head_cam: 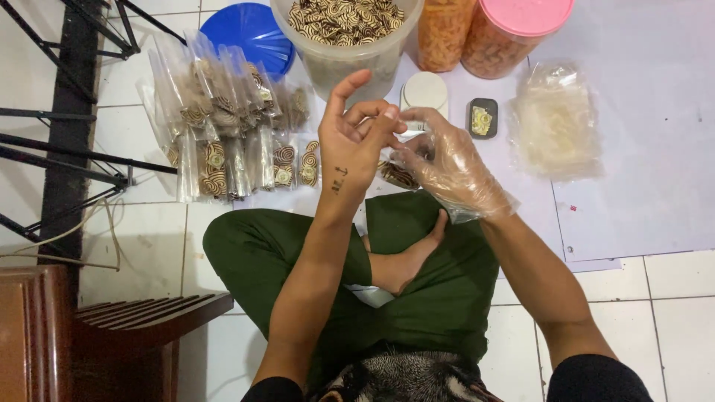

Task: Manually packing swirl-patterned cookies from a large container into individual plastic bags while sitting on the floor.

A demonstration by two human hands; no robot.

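Hands meeting mid-air, left hand point(350, 145) grip loose, gloved right hand point(447, 167) pinching small bag point(397, 173), tub point(344, 46) just beyond.

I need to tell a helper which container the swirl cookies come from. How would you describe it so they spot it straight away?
Look along the far edge of the floor, beyond the person's raised left hand. Three containers stand in a row there; take the leftmost, a clear plastic tub. It alone is open and filled with brown-and-cream swirl cookies, while the orange snack jar and the pink-lidded jar hold orange snacks.
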